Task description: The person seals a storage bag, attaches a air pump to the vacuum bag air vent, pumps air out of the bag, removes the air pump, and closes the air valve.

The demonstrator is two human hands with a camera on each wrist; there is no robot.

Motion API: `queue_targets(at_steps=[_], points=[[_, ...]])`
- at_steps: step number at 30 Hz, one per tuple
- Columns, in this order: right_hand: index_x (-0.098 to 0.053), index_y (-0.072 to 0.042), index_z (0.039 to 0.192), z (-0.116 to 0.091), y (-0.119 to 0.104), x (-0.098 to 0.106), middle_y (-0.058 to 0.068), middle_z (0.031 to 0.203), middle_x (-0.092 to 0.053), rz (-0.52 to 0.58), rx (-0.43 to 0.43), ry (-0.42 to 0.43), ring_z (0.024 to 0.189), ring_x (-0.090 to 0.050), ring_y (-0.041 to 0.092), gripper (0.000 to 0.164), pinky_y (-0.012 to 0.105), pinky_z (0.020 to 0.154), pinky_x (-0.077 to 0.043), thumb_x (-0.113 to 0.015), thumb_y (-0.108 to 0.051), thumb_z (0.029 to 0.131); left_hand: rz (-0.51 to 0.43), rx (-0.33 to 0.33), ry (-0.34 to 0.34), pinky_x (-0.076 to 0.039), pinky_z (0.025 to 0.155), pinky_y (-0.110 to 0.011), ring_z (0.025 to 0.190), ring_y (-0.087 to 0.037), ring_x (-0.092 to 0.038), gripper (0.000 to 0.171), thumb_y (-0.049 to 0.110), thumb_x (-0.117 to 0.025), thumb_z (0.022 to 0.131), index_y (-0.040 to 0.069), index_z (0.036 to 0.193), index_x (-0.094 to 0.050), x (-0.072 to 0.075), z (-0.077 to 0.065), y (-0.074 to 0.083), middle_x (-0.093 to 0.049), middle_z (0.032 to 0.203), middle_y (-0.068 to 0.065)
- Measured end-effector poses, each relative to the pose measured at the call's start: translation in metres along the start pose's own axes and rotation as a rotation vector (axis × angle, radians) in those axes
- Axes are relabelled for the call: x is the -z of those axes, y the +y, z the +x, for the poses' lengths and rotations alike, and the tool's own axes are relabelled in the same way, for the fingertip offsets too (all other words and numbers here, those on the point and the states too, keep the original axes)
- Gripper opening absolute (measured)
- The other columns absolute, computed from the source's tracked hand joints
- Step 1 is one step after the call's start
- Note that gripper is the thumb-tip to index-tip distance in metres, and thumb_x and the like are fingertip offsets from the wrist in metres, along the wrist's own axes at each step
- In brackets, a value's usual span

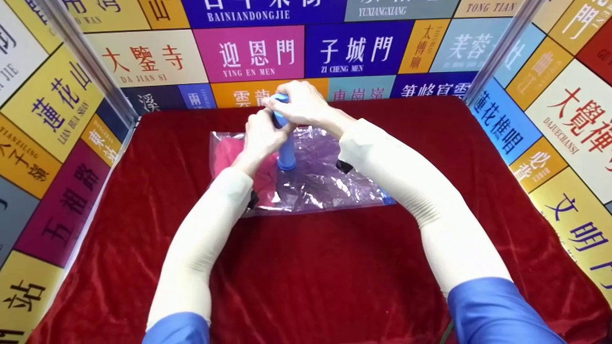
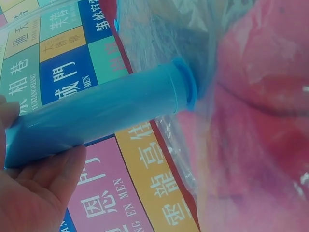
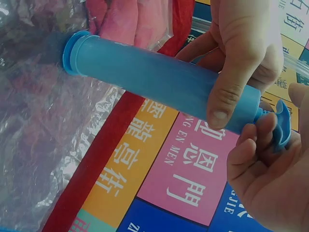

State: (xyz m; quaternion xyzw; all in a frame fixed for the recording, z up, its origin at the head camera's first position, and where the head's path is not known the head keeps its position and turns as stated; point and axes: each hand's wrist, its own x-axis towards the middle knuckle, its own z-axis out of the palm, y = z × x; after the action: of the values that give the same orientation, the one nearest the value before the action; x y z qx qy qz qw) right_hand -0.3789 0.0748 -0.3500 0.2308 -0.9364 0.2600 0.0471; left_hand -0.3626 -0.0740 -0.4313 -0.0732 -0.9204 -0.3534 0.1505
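A blue hand pump (image 1: 287,154) stands upright on a clear plastic storage bag (image 1: 330,186), its flanged foot against the film. Pink fabric (image 1: 227,150) lies inside the bag's left part. My left hand (image 1: 264,135) grips the upper barrel, thumb along one side in the right wrist view. Above it, my right hand (image 1: 306,102) holds the pump's curved handle (image 3: 283,126), with fingers hooked beneath it. Only a short bit of rod shows between handle and barrel. In the left wrist view the pump barrel (image 2: 106,106) runs from the fingers to the bag.
Dark red cloth (image 1: 306,267) covers the table under the bag. Printed panels with street names (image 1: 248,52) rise at the back and both sides, joined by metal corner posts (image 1: 502,52). A blue slider (image 1: 386,197) sits at the bag's front right corner.
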Motion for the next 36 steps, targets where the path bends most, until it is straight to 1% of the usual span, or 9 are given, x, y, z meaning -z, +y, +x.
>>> queue_targets(at_steps=[3,7,10,15,20,24,28,31,36], points=[[-0.047,-0.021,0.073,0.003,0.001,-0.001,-0.006,0.067,-0.043,0.043,-0.016,-0.008,0.066,-0.044,0.013,0.053,0.028,0.065,-0.037,-0.057,-0.065,0.101,0.003,0.001,-0.025,-0.061,0.079,-0.042,0.087,-0.031,-0.074,0.052,0.059,-0.076,0.087,0.012,0.110,-0.073,0.001,0.001,0.002,-0.075,0.095,-0.009],[-0.050,-0.020,0.069,0.007,0.002,0.001,-0.006,0.061,-0.044,0.103,-0.041,-0.011,0.060,-0.042,0.012,0.053,0.027,0.063,-0.038,-0.058,-0.060,0.102,-0.012,-0.008,-0.043,-0.061,0.076,-0.039,0.085,-0.027,-0.074,0.048,0.058,-0.078,0.087,0.016,0.110,-0.073,0.002,0.001,0.004,-0.075,0.094,-0.004],[-0.051,-0.020,0.067,0.009,0.001,0.004,-0.007,0.060,-0.044,0.114,-0.071,-0.008,0.059,-0.042,0.012,0.053,0.027,0.063,-0.038,-0.059,-0.059,0.102,-0.017,-0.011,-0.046,-0.060,0.076,-0.037,0.084,-0.024,-0.073,0.048,0.058,-0.079,0.087,0.017,0.111,-0.073,0.002,0.001,0.005,-0.076,0.094,-0.002],[-0.053,-0.020,0.068,0.012,-0.007,0.016,-0.007,0.061,-0.047,0.137,-0.131,0.004,0.061,-0.044,0.012,0.050,0.028,0.065,-0.041,-0.062,-0.057,0.101,-0.015,0.001,-0.052,-0.060,0.078,-0.037,0.085,-0.023,-0.073,0.047,0.058,-0.079,0.087,0.018,0.111,-0.073,0.001,0.002,0.005,-0.075,0.094,0.000],[-0.058,-0.019,0.069,0.016,-0.020,0.033,-0.007,0.062,-0.052,0.183,-0.178,0.012,0.060,-0.046,0.011,0.051,0.029,0.066,-0.043,-0.064,-0.058,0.100,-0.015,0.007,-0.060,-0.059,0.079,-0.037,0.086,-0.022,-0.073,0.045,0.058,-0.081,0.086,0.019,0.108,-0.073,0.002,0.003,0.005,-0.075,0.094,0.002],[-0.060,-0.018,0.070,0.019,-0.030,0.049,-0.006,0.064,-0.053,0.213,-0.184,0.036,0.063,-0.048,0.012,0.050,0.030,0.072,-0.045,-0.066,-0.058,0.100,-0.021,0.003,-0.064,-0.060,0.079,-0.036,0.087,-0.022,-0.073,0.045,0.056,-0.082,0.085,0.018,0.108,-0.074,0.004,0.003,0.006,-0.076,0.097,0.001],[-0.059,-0.018,0.068,0.020,-0.039,0.060,-0.007,0.062,-0.052,0.230,-0.139,0.111,0.064,-0.049,0.012,0.049,0.029,0.078,-0.043,-0.067,-0.054,0.100,-0.023,0.002,-0.066,-0.060,0.079,-0.035,0.088,-0.021,-0.074,0.045,0.055,-0.083,0.085,0.019,0.109,-0.074,0.006,0.003,0.006,-0.077,0.099,0.001],[-0.059,-0.019,0.067,0.021,-0.043,0.066,-0.007,0.059,-0.049,0.232,-0.108,0.166,0.061,-0.047,0.011,0.047,0.028,0.074,-0.042,-0.068,-0.051,0.100,-0.019,-0.001,-0.070,-0.060,0.080,-0.034,0.089,-0.021,-0.073,0.045,0.055,-0.083,0.085,0.019,0.110,-0.074,0.007,0.002,0.006,-0.077,0.100,0.001],[-0.063,-0.019,0.070,0.020,-0.050,0.077,-0.007,0.059,-0.051,0.241,-0.086,0.219,0.058,-0.046,0.009,0.044,0.027,0.067,-0.040,-0.068,-0.050,0.100,-0.012,0.007,-0.090,-0.060,0.080,-0.034,0.091,-0.020,-0.074,0.046,0.056,-0.083,0.086,0.019,0.112,-0.073,0.006,0.002,0.006,-0.077,0.102,0.001]])
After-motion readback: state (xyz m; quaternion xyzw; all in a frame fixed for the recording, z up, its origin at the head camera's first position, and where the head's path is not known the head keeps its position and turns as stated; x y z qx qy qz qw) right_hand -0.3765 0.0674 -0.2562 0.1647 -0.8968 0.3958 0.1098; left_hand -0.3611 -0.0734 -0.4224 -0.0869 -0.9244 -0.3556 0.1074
